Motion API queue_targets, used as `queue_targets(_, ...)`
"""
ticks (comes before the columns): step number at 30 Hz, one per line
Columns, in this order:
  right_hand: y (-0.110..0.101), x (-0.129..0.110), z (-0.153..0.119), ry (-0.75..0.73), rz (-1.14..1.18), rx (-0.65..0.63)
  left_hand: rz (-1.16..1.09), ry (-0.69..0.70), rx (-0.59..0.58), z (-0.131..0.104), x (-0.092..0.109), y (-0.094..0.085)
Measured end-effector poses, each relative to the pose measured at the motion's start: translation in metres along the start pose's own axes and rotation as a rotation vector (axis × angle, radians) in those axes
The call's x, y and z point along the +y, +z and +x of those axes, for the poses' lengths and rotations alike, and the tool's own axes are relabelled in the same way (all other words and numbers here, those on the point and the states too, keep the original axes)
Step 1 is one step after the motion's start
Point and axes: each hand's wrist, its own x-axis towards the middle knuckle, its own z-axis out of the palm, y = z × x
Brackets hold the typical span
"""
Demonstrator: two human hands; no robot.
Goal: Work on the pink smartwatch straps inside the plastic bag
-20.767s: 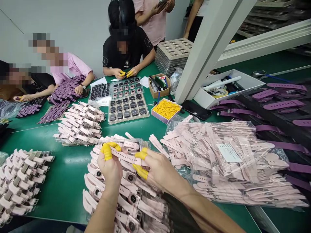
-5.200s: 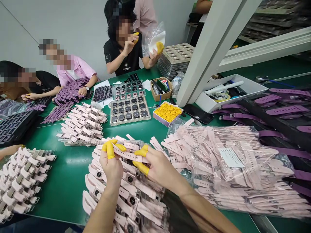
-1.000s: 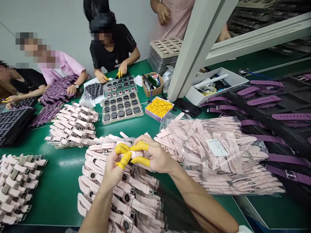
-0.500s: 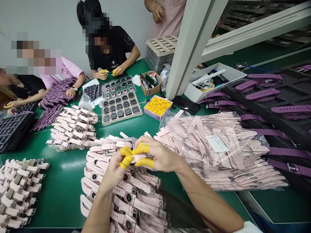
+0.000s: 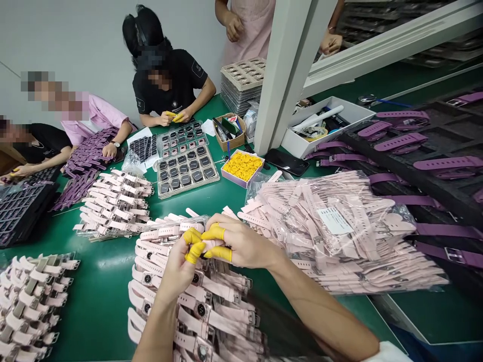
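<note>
Pinched closed, left hand (image 5: 178, 264) and right hand (image 5: 247, 242) together, on a pink strap (image 5: 211, 245), perhaps joined to a watch, fingers covering the end. At six o'clock, strapped watches (image 5: 202, 310) piled over the counter (image 5: 94, 291); at three o'clock, bagged straps (image 5: 319, 206), unattached.

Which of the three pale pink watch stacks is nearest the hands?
The front-centre stack, directly beneath the left hand and right hand, which pinch a pink strap. The far stack and left-edge stack sit off to the left.
</note>
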Motion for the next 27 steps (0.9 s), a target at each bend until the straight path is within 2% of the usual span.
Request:
queue_targets(6,0.005,-0.003,0.001,0.039,-0.012,0.021,-0.065,-0.066,0.050,-0.001,-0.006,0.001)
queue_targets(10,-0.005,-0.006,0.001,0.056,0.140,0.023,-0.386,-0.191,0.153,0.000,-0.006,0.006)
queue_targets(13,-0.015,-0.007,0.000,0.034,0.115,0.019,-0.584,-0.308,0.196,0.001,-0.001,0.010)
queue_targets(18,-0.018,-0.009,-0.002,-0.035,-0.137,-0.045,-0.723,-0.439,0.108,0.004,0.007,0.012)
queue_targets(23,-0.012,-0.013,-0.005,-0.055,-0.396,-0.086,-0.724,-0.519,-0.004,0.003,0.007,0.013)
queue_targets(27,-0.007,-0.013,-0.006,-0.089,-0.554,-0.084,-0.749,-0.493,-0.025,0.003,0.005,0.014)
